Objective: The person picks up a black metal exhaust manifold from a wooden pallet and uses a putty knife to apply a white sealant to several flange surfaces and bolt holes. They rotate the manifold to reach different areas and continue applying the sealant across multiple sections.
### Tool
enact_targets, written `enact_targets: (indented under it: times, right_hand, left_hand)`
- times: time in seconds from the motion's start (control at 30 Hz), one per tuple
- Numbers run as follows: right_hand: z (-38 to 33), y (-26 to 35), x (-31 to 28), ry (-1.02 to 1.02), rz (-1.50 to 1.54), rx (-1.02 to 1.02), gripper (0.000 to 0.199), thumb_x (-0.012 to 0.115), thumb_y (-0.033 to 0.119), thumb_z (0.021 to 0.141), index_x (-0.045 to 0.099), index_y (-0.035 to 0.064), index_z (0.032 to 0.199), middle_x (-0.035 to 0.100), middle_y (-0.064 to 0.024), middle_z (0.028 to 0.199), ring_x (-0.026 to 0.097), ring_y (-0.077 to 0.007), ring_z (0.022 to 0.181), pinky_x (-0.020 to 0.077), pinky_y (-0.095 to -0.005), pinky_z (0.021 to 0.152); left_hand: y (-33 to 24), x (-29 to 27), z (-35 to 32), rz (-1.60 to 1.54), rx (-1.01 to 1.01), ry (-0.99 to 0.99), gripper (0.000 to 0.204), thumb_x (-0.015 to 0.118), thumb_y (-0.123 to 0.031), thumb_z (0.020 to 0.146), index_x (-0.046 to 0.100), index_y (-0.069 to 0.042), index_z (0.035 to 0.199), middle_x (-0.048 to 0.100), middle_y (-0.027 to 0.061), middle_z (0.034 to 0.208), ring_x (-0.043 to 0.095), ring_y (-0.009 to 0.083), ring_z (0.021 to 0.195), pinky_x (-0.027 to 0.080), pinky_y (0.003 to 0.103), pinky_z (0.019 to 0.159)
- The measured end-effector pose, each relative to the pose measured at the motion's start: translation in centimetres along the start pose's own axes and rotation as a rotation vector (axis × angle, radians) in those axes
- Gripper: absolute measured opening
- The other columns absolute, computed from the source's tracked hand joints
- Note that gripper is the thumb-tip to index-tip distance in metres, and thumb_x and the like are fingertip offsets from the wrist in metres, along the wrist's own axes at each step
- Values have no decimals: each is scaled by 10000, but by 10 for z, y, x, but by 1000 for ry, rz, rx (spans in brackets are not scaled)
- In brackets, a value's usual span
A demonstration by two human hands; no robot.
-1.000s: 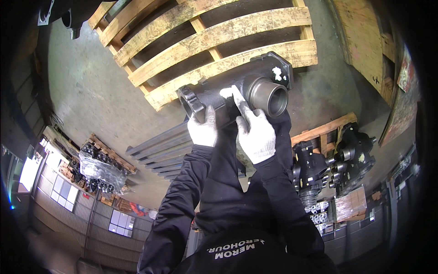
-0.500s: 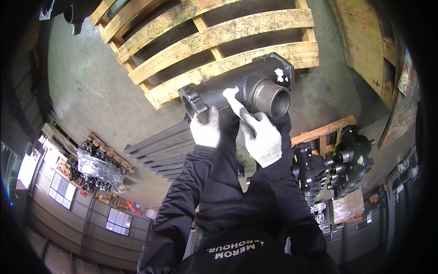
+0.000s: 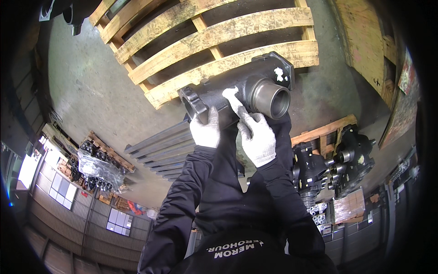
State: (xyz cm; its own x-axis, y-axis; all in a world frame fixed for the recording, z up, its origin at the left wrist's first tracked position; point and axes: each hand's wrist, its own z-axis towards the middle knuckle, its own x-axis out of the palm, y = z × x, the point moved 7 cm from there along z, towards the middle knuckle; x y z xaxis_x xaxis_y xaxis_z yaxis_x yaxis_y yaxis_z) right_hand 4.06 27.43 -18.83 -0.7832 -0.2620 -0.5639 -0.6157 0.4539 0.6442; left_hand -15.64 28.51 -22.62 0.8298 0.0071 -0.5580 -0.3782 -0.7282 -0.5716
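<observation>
A black cast metal housing [image 3: 214, 93], with a bare machined tube end [image 3: 272, 99] at its right, lies slanted in front of me. My left hand [image 3: 205, 129], in a white knitted glove, grips its lugged left end, thumb on top. My right hand [image 3: 258, 137], gloved in white with grey fingertips, is closed, its index finger reaching to the housing's middle. A white smear [image 3: 231, 92] runs as a strip down to that fingertip. Whether the strip is paste or something pinched in the fingers, I cannot tell. More white blotches [image 3: 279, 74] mark the far right flange.
A wooden pallet [image 3: 219, 36] lies on the floor just beyond the housing. Dark metal bars [image 3: 164, 146] sit at the left below it. Black castings [image 3: 342, 157] rest on a pallet at right; wrapped parts [image 3: 98, 166] stand at left. A wooden panel [image 3: 358, 43] is at far right.
My right hand has shifted slightly to the left and turned at the wrist, its fingertip staying by the white strip. The left hand and the housing have hardly moved.
</observation>
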Motion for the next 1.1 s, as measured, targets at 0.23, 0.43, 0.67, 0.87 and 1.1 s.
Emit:
enact_targets:
  times: [0.23, 0.43, 0.67, 0.87, 1.1]
  right_hand:
    - [-11, -2, -9, 7, 34, 95, 413, 705, 186, 911, 661, 170, 1321, 656, -120, 1040, 685, -328, 902, 573, -415, 747]
    - [16, 13, -13, -81, -80, 18, 370, 668, 216, 928, 669, 119, 1286, 636, -163, 925, 671, -342, 770, 556, -434, 675]
    - [28, 20, -12, 0, -40, 30, 360, 685, 208, 906, 694, 170, 1264, 638, -139, 891, 669, -339, 760, 555, -426, 683]
    - [29, 30, -15, 71, -52, -50, 344, 700, 200, 885, 714, 195, 1229, 638, -116, 903, 667, -317, 758, 552, -408, 690]
    - [20, 19, -22, 88, -81, -100, 346, 719, 161, 856, 728, 198, 1200, 632, -76, 939, 661, -287, 773, 544, -383, 691]
  left_hand:
    - [0, -1, 5, -3, 17, -6, 203, 699, -147, 970, 693, 52, 1013, 710, 50, 881, 620, 102, 782, 514, 290, 720]
    - [-6, -3, 6, -2, -9, 2, 229, 715, -166, 957, 696, 56, 1008, 719, 81, 868, 629, 117, 777, 517, 308, 721]
    - [-6, -2, 3, -65, -8, -18, 255, 746, -195, 936, 703, 53, 978, 727, 109, 835, 639, 133, 739, 525, 329, 711]
    - [-3, -1, -1, -64, -3, -33, 241, 754, -186, 931, 707, 45, 977, 725, 93, 835, 633, 122, 741, 524, 319, 705]
    - [2, -1, -1, -41, -71, -25, 255, 758, -194, 926, 708, 47, 993, 728, 102, 847, 643, 133, 755, 527, 321, 726]
